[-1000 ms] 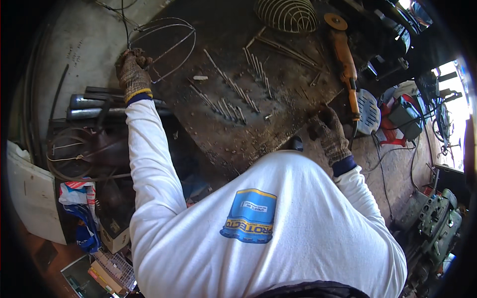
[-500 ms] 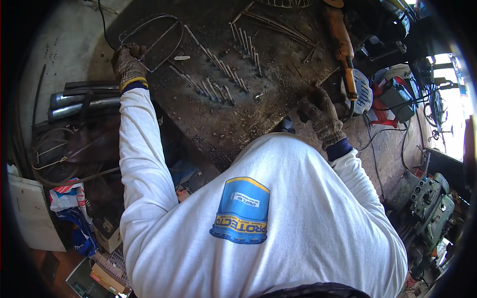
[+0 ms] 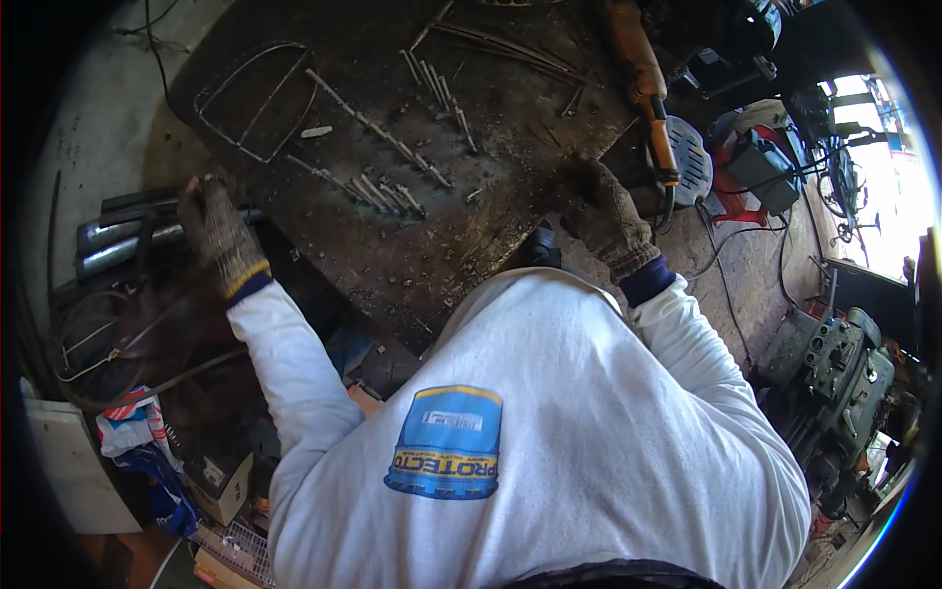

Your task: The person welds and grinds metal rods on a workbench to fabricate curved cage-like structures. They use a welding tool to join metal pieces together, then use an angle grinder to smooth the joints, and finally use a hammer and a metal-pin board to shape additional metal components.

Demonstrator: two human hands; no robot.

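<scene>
The left hand (image 3: pixel 216 226) has let go of the wire frame (image 3: pixel 265 101), now loose on the surface (image 3: pixel 378 240); whether that hand or the right hand (image 3: pixel 610 224) is spread, I can't tell.

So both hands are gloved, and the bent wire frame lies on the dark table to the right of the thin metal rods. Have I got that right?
Not quite: in the head view, the wire frame lies left of the thin metal rods. It is on the dark table, and the left hand and right hand are gloved.
</scene>
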